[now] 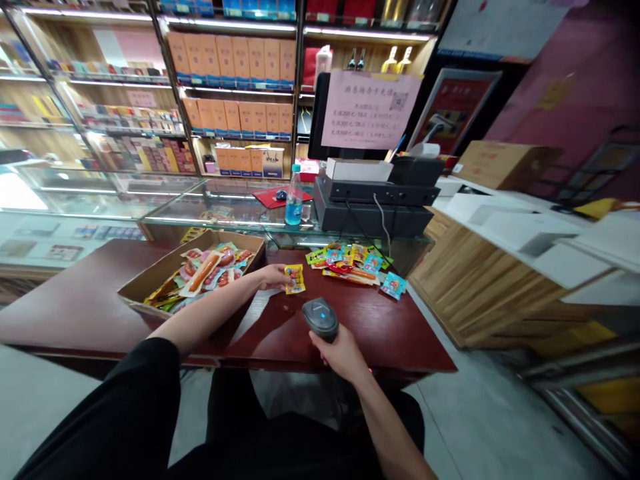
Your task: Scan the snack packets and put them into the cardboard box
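Note:
My left hand [273,277] pinches a small yellow snack packet [295,279] above the middle of the dark red table. Wrapped around the handle of a grey barcode scanner [321,317] is my right hand [341,350]; a blue light shows on the scanner's top, and its head points toward the packet. Left of my hands, a cardboard box [131,291] holds wrapped sausages [204,272] and other packets. A pile of colourful packets [350,259] lies on the table to the right, with a blue packet [393,285] at its near right edge.
Behind the table [400,333], a glass counter carries a blue bottle [294,200], a red mat [267,198] with a mouse, and a black cash drawer [375,217] under a monitor with a pink paper sign [370,110]. Wooden cabinets stand right; stocked shelves line the back.

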Available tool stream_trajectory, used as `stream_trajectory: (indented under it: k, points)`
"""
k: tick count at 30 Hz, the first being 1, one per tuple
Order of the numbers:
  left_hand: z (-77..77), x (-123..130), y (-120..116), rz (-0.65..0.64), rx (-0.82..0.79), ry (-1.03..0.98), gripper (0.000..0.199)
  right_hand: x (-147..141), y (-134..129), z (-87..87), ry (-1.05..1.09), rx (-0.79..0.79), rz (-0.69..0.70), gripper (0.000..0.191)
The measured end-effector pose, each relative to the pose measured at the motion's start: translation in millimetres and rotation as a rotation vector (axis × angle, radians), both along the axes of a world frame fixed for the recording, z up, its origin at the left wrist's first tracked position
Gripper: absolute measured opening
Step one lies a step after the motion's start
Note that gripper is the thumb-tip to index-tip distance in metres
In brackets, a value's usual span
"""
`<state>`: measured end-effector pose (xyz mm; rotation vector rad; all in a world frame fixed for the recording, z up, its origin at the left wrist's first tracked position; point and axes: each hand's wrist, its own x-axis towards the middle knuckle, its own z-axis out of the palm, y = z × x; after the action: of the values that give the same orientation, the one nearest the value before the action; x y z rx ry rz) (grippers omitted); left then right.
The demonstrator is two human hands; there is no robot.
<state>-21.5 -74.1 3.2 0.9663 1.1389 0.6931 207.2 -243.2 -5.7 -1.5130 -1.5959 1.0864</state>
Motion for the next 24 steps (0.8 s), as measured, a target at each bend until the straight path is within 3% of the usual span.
stream_trajectory:
  k: [5, 19, 24]
  points:
    - [-2.8, 8, 4, -0.060, 0.014, -0.023, 0.049, 3, 1, -3.0, -0.020, -0.018, 0.001, 0.025]
    - [4.6, 8, 3, -0.026, -0.010, 0.010, 0.050, 0, 6, -2.5, -0.010, -0.046, 0.008, 0.025]
    - [27.7, -27, 0, 0.063, 0.053, 0.057, 0.051, -9, 13, -5.1, 0.010, -0.028, 0.058, 0.024]
